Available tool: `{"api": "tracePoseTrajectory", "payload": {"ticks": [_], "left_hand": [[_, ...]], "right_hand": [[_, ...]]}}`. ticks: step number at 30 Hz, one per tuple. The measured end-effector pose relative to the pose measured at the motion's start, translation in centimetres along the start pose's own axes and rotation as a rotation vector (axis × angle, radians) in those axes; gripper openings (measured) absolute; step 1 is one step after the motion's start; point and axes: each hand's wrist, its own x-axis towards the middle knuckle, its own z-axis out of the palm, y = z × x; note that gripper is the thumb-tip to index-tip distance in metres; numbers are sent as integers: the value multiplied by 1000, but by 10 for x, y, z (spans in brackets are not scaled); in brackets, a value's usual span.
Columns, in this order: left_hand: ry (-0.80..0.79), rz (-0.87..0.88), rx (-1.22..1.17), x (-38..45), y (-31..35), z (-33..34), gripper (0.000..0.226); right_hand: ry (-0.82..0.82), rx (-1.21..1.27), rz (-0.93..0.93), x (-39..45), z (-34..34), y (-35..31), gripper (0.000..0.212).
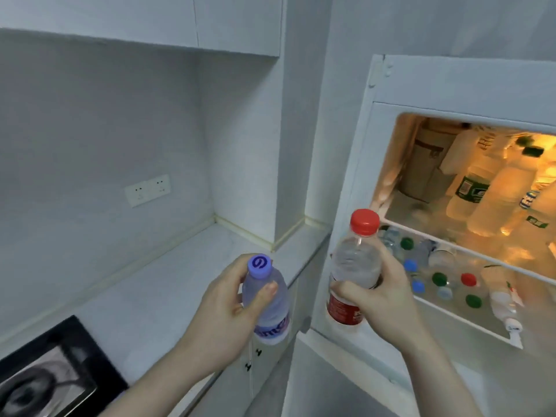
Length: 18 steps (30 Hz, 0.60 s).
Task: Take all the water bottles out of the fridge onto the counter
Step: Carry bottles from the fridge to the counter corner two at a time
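Fingers of left hand [224,299] wrap purple-cap bottle [266,299], frame centre, over counter [168,284] edge. Right hand [376,293] grips red-cap bottle [355,266] before open fridge [421,91], right; more bottles inside.

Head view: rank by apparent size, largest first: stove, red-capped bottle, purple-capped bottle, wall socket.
1. stove, though cut off by the frame edge.
2-3. red-capped bottle and purple-capped bottle: look alike, both close to the camera and partly covered by hands, so not ranked.
4. wall socket.
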Motion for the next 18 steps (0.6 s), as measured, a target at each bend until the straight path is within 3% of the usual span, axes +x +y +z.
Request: {"api": "tracePoseTrajectory", "payload": {"ticks": [10,18], "left_hand": [[392,-265,200,-143,-29,-127,16],[706,-477,295,-229,-28,-185,17]], "right_hand": [[-539,73,45,-28,173,-16,41],[-933,159,-19,-25,275,-36,43]]}}
